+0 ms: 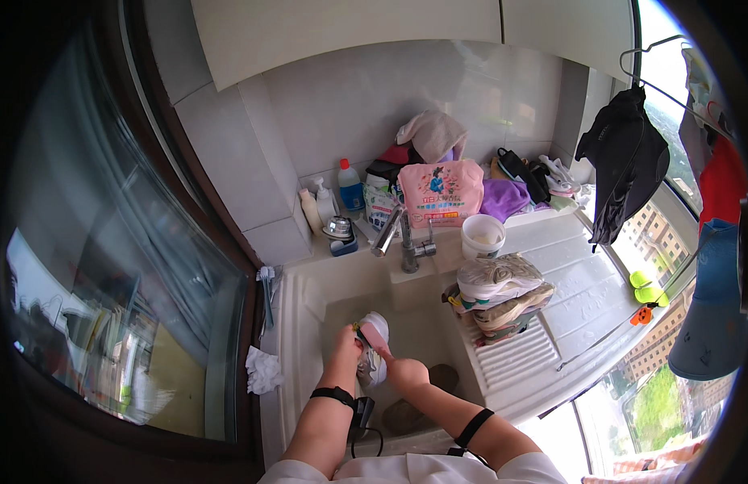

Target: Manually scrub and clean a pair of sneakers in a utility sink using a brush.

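Over a water-filled white laundry sink (301,369), my left hand (351,340) grips a white and grey sneaker (371,366) by its side. My right hand (404,370) is closed on a pink scrub brush (374,336), which lies against the upper part of the sneaker; its bristles are hard to make out. Dark shapes, perhaps shoes or insoles, lie in the water below my right forearm (405,416). A pair of wet patterned sneakers (501,293) rests stacked, soles up, at the washboard's upper left.
A chrome faucet (408,248) stands at the sink's back edge, beside a white plastic tub (482,235). Bottles, a pink detergent bag (440,193) and cloths line the back ledge. The ribbed washboard (519,357) lies right of the basin. Clothes and a black cap (625,157) hang at the right.
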`<action>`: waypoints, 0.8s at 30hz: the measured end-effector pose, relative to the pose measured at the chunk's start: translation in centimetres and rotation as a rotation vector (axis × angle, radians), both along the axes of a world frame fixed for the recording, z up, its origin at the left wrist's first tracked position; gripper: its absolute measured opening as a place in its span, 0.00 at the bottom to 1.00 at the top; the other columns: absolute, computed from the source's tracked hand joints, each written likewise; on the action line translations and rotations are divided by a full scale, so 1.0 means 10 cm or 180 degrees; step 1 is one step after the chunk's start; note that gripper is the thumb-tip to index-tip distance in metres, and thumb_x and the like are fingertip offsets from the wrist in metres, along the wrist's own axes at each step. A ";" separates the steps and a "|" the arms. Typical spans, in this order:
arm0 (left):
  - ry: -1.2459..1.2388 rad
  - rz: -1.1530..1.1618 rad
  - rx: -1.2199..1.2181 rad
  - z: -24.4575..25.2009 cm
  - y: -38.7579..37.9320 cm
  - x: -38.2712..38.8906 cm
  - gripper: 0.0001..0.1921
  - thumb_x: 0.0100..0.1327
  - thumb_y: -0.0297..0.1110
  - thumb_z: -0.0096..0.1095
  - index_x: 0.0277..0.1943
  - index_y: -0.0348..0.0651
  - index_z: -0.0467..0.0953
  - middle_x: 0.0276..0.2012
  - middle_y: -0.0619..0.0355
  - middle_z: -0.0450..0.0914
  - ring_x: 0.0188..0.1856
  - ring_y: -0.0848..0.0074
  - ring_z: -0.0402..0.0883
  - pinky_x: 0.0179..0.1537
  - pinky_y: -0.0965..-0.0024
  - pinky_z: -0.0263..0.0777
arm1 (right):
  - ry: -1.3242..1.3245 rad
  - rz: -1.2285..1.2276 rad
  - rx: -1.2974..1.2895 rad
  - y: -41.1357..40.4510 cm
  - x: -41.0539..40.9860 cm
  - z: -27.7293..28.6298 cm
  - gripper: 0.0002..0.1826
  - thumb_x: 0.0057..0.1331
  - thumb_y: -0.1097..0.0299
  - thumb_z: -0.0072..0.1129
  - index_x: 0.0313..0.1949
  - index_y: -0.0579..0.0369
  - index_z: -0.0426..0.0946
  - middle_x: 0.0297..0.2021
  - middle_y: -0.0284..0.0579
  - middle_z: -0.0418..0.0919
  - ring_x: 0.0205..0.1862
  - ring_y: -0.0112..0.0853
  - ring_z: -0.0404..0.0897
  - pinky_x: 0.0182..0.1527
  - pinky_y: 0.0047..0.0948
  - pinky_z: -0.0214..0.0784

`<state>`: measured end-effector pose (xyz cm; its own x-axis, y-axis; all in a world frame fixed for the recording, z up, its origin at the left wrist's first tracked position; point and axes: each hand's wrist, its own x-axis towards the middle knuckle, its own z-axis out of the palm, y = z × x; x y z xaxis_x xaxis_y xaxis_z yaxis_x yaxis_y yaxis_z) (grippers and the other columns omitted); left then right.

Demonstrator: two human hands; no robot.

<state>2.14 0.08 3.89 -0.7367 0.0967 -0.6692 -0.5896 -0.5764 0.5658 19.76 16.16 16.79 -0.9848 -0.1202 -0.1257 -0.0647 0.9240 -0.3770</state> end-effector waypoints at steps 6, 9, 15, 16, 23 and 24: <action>0.0098 0.0156 0.0055 0.31 0.55 0.34 0.13 0.62 0.38 0.51 0.45 0.41 0.69 0.38 0.56 0.75 0.36 0.69 0.77 0.37 0.68 0.74 | 0.0159 -0.0406 -0.0248 0.34 -0.30 0.25 0.22 0.63 0.67 0.38 0.57 0.33 0.64 0.26 0.48 0.79 0.29 0.43 0.79 0.29 0.41 0.70; 0.0428 -0.0081 0.0041 0.68 0.54 0.40 0.13 0.62 0.37 0.52 0.46 0.40 0.69 0.38 0.56 0.75 0.38 0.69 0.77 0.40 0.68 0.72 | 0.0262 -0.0542 -0.0514 0.47 -0.19 0.40 0.20 0.64 0.64 0.39 0.55 0.32 0.66 0.26 0.48 0.78 0.28 0.43 0.78 0.29 0.41 0.69; 0.1205 -0.0168 0.0272 0.45 0.34 0.55 0.08 0.55 0.22 0.50 0.39 0.35 0.67 0.36 0.54 0.72 0.39 0.70 0.75 0.38 0.71 0.69 | -0.0026 -0.0194 -0.0355 0.38 -0.01 0.35 0.18 0.64 0.64 0.39 0.54 0.35 0.68 0.28 0.47 0.78 0.30 0.42 0.79 0.31 0.40 0.70; 0.0927 -0.0034 0.0237 0.40 0.40 0.59 0.08 0.50 0.18 0.47 0.35 0.35 0.65 0.34 0.55 0.71 0.38 0.69 0.74 0.37 0.73 0.68 | -0.0149 -0.0255 -0.0243 0.33 -0.01 0.29 0.18 0.64 0.65 0.40 0.53 0.39 0.69 0.30 0.46 0.79 0.32 0.41 0.79 0.31 0.38 0.71; 0.0411 -0.0164 0.0197 0.30 0.45 0.69 0.18 0.43 0.17 0.50 0.42 0.34 0.66 0.39 0.54 0.69 0.41 0.65 0.71 0.42 0.69 0.65 | -0.0391 -0.0429 -0.0084 0.18 -0.29 0.17 0.17 0.63 0.67 0.41 0.52 0.44 0.69 0.35 0.45 0.79 0.36 0.38 0.80 0.35 0.34 0.72; 0.0346 -0.0030 0.0085 0.28 0.30 0.66 0.19 0.43 0.16 0.50 0.42 0.34 0.66 0.39 0.54 0.68 0.41 0.65 0.71 0.41 0.70 0.65 | -0.0580 -0.0194 -0.0082 0.13 -0.22 0.41 0.18 0.62 0.67 0.43 0.51 0.44 0.69 0.37 0.46 0.79 0.38 0.38 0.80 0.37 0.35 0.72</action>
<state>8.75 3.08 6.74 -0.8038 0.1208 -0.5825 -0.5311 -0.5869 0.6111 17.55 17.42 20.86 -0.9515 -0.0664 -0.3003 0.0627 0.9139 -0.4010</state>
